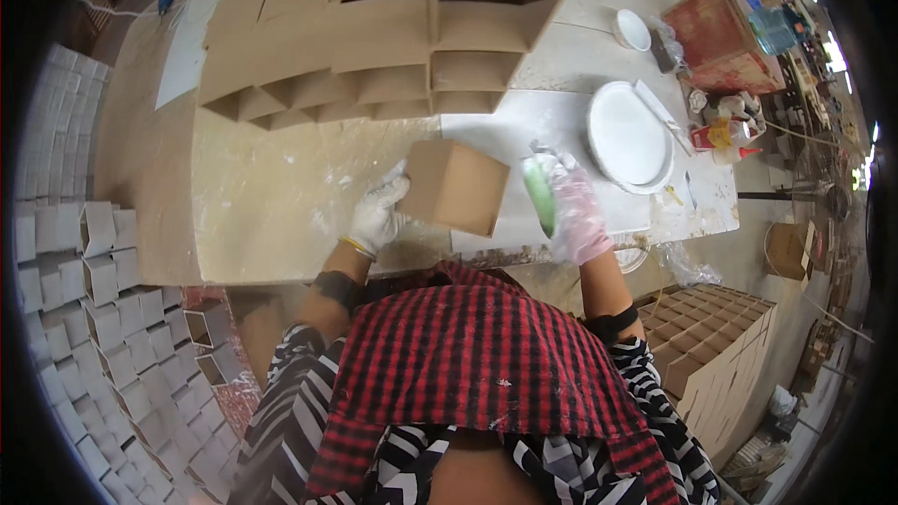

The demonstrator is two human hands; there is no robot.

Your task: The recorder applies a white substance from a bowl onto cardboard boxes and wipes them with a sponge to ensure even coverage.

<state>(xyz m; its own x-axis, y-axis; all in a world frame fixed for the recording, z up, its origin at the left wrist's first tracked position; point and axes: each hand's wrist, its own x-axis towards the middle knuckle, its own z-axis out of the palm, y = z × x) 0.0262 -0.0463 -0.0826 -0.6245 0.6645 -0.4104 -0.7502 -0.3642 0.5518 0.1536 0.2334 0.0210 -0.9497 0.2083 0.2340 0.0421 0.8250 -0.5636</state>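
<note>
Nearest, the left hand (379, 213), white-gloved with its fingers closed in, grips the left side of a brown box (432, 180) over the table (271, 196). Apart from it at three o'clock, the right hand (577, 215) is curled around a blurred green tool (540, 194). The box's visible faces are bare, so its work looks barely begun. At eight o'clock, stacked pale boxes (56, 290) seem done; at two sits a round white tub (591, 136); farther, at eleven, plain brown boxes (271, 65) appear untreated.

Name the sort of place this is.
Likely a workshop making or coating boxes: brown boxes stand on the worktable, pale boxes are stacked at left, and the gloved left hand holds a single box.
</note>
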